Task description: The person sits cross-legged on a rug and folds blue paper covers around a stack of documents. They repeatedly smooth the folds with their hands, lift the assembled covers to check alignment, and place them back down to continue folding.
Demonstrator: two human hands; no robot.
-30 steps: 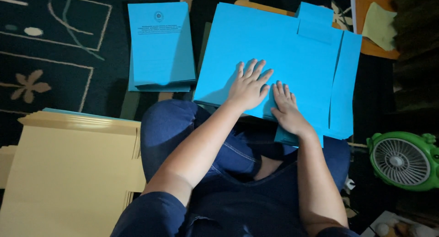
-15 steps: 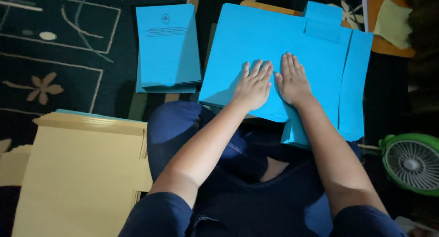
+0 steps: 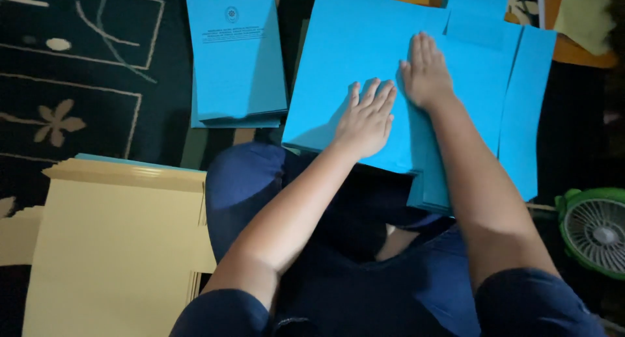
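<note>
I see a dark patterned rug (image 3: 78, 83) beneath everything. My left hand (image 3: 366, 119) lies flat, fingers spread, on a large blue sheet (image 3: 351, 57); my right hand (image 3: 426, 70) presses flat just beyond it. A stack of blue booklets (image 3: 236, 57) lies left of my hands, cream sheets (image 3: 117, 246) nearer me.

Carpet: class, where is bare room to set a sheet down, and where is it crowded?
Free: dark carpet left of the printed blue stack, above the cream sheets. Crowded: the big blue sheet under both hands, and by the green fan.
</note>
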